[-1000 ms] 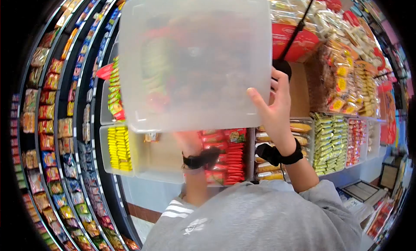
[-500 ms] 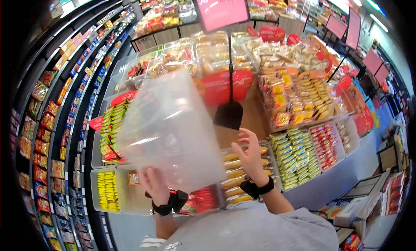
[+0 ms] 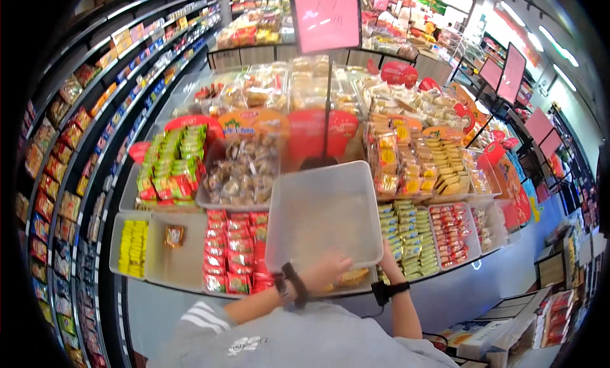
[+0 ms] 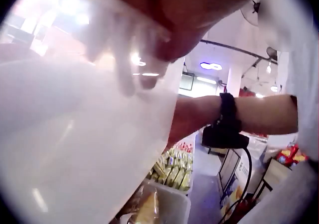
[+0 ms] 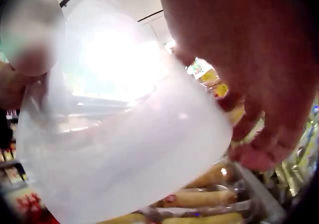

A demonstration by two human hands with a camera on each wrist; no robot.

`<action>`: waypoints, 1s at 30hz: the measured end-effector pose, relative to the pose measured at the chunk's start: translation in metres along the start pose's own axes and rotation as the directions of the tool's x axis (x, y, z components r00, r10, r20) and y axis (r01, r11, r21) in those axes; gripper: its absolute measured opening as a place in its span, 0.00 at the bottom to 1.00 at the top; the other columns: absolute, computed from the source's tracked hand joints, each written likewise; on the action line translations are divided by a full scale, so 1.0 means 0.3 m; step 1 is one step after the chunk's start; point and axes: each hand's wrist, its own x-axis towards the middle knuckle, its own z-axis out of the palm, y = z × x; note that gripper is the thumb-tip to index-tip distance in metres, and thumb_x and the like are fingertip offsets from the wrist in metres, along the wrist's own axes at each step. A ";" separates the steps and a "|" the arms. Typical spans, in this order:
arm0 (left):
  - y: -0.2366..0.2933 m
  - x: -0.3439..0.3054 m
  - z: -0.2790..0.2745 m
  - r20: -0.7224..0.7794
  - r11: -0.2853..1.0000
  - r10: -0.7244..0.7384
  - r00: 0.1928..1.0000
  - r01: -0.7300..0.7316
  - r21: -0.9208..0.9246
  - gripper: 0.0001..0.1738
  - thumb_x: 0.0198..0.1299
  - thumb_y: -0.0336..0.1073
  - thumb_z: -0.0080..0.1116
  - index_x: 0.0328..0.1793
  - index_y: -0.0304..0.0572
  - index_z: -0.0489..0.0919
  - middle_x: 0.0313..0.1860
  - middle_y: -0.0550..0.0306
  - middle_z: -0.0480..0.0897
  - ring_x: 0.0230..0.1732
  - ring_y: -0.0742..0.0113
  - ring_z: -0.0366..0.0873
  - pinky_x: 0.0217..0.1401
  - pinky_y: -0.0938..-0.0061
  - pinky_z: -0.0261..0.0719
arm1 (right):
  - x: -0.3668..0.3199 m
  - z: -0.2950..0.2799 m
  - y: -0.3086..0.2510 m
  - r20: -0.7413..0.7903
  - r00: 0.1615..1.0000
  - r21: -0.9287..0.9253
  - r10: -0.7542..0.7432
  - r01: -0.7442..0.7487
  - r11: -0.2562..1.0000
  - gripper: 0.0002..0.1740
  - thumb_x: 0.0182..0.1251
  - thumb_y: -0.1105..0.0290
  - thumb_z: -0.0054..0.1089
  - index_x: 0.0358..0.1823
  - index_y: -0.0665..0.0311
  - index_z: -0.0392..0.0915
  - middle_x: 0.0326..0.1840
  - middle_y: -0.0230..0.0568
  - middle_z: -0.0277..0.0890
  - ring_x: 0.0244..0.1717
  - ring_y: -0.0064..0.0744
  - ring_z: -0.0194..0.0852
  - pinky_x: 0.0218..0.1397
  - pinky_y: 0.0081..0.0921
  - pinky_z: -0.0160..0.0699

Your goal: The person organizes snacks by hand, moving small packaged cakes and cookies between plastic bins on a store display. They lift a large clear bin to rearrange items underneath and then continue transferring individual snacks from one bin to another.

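A translucent plastic bin is up in front of my body, its open side facing up toward me and nothing lying in it. It overlaps the display's front row. My left hand grips the near rim; through the cloudy wall, its fingers show in the left wrist view. At the bin's right side, my right hand holds the wall, fingertips bent in at the lower corner in the right wrist view. Long wrapped bread rolls lie below the bin, mostly hidden by it in the head view.
Red packets fill the section left of the bin, green packets the one to its right. A section farther left holds one small packet. Behind the bin stands a sign pole. Tall snack shelves line the left.
The bin has turned from showing its outside to showing its open inside, and moved right. My right hand, off the bin half a second ago, now holds its side. The left hand shifted right.
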 end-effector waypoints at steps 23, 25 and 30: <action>-0.337 -0.293 0.037 -0.312 0.373 -0.923 0.225 0.328 -0.868 0.32 0.50 0.40 0.72 0.52 0.32 0.65 0.43 0.48 0.75 0.37 0.63 0.78 0.37 0.69 0.81 | 0.161 -0.008 -0.312 -0.160 0.961 -0.030 -0.227 0.225 0.974 0.11 0.59 0.77 0.54 0.42 0.64 0.66 0.21 0.36 0.63 0.24 0.26 0.63 0.29 0.26 0.64; -0.297 -0.265 -0.023 -0.184 0.271 -0.947 0.262 0.349 -0.897 0.33 0.54 0.36 0.68 0.55 0.36 0.56 0.44 0.46 0.75 0.38 0.62 0.81 0.31 0.68 0.87 | 0.205 -0.030 -0.306 -0.161 0.962 0.002 -0.221 0.224 0.974 0.10 0.59 0.78 0.54 0.41 0.64 0.65 0.22 0.32 0.60 0.24 0.22 0.60 0.28 0.23 0.62; -0.412 -0.290 0.125 -0.208 0.317 -0.942 0.264 0.491 -0.812 0.27 0.53 0.36 0.70 0.46 0.35 0.62 0.41 0.52 0.74 0.36 0.64 0.81 0.33 0.69 0.87 | 0.232 -0.047 -0.294 -0.186 0.971 -0.036 -0.150 0.146 0.989 0.11 0.62 0.75 0.57 0.44 0.64 0.66 0.25 0.33 0.67 0.26 0.22 0.66 0.29 0.23 0.67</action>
